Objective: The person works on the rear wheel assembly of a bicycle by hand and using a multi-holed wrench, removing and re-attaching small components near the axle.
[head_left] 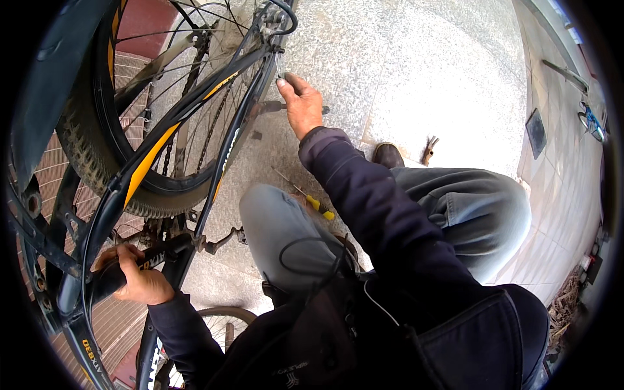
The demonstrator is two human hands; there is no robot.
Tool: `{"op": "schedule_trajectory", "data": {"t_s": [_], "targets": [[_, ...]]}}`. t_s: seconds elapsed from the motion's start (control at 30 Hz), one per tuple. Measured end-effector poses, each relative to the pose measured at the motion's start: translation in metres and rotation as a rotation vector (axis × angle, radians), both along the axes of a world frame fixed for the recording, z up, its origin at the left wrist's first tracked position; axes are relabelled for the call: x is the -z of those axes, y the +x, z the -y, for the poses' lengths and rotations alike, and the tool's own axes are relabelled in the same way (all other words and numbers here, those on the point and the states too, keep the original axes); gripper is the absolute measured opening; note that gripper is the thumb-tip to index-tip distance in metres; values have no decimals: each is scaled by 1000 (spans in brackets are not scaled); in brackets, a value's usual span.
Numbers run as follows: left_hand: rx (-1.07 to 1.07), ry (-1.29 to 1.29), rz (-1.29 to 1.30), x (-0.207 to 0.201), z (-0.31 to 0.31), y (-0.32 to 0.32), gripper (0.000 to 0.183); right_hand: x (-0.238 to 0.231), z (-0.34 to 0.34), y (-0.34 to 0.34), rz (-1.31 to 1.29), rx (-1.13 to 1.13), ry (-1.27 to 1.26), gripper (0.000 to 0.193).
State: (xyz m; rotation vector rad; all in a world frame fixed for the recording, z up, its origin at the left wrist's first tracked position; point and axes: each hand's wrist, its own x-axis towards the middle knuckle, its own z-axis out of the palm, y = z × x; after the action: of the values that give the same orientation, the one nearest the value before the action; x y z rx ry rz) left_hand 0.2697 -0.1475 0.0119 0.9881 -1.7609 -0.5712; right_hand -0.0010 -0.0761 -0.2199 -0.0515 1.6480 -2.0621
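Bicycle (144, 170): left hand (138, 276) is gripping the frame tube (171, 249), likely steadying; right hand (302, 107) is pinching apparent wire (279, 64), seemingly working it; next move is needing fine control.

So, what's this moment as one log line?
left hand: grips bike frame tube; right hand: pinches thin strand; floor: yellow-handled screwdriver

Dark mat (536, 133), blue bicycle (592, 122)

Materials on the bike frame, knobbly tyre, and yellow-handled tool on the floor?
Bike frame: probably painted metal; smooth black-and-yellow tubes with a soft sheen, but paint hides the base.
Knobbly tyre: rubber, by its matte, dusty, moulded tread.
Yellow-handled tool: handle likely plastic, evenly bright yellow; thin shaft looks like metal.
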Motion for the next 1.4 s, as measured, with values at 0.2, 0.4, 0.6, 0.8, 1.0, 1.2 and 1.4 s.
{"op": "schedule_trajectory", "data": {"t_s": [0.2, 0.4, 0.6, 0.8, 1.0, 1.2, 1.4], "targets": [[22, -36, -2, 0, -2, -6, 25, 5, 3, -3, 5, -28, -27, 45], [42, -46, 20, -1, -1, -4, 23, 7, 5, -4, 12, -33, -59, 44], [37, -46, -14, 1, -2, -6, 22, 18, 15, -8, -35, -30, -108, 41], [32, -44, -2, -1, -2, -7, 22, 8, 21, 2, -101, 2, -48, 38], [43, -50, 4, 0, -1, -6, 21, -30, 15, 6, 47, -23, -56, 31], [40, -49, 4, 0, -1, -4, 21, -70, 1, -9, 383, -95, -180, 24], [32, -47, -4, 1, -1, -4, 22, -78, -19, -40, 735, -172, -536, 17]]}}
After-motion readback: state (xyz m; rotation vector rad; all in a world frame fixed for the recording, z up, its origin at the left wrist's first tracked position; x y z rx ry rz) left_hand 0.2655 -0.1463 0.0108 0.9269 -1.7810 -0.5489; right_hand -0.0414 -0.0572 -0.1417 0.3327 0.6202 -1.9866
